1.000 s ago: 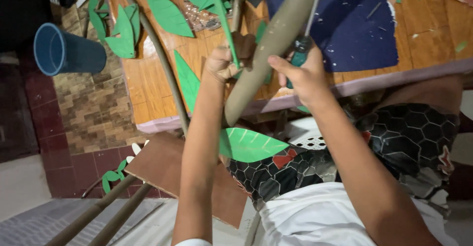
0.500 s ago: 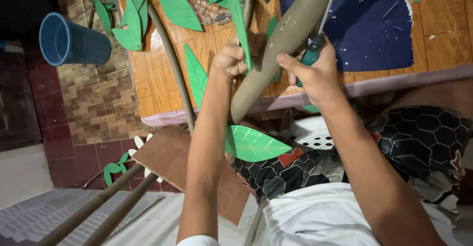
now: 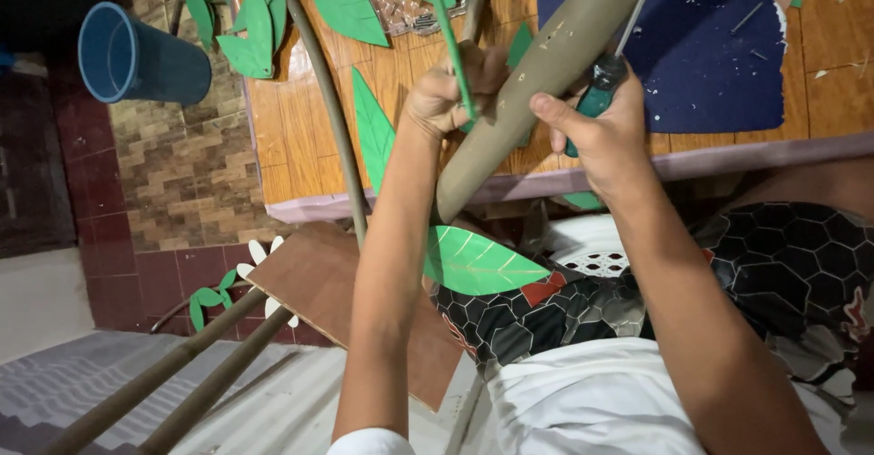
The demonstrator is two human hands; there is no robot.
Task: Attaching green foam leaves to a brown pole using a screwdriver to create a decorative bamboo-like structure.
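A brick wall and red tile floor sit beside a wooden table (image 3: 300, 145) with a dark blue cloth (image 3: 710, 63) on it. A blue bucket (image 3: 137, 59) lies on its side; I can't see inside. The left hand (image 3: 446, 95) grips a thin green stem (image 3: 452, 50) against a long brown tube (image 3: 537, 81). The right hand (image 3: 605, 132) squeezes the tube and a green-handled tool (image 3: 596, 95), maybe a screwdriver

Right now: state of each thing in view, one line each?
left hand: closed on a green strip
right hand: gripping a green-handled tool and steadying the brown tube
brown tube: tilted, held above the table edge
blue cup: on its side, empty as far as its mouth shows
paper leaf: lying flat on the lap
wooden table: strewn with paper leaves
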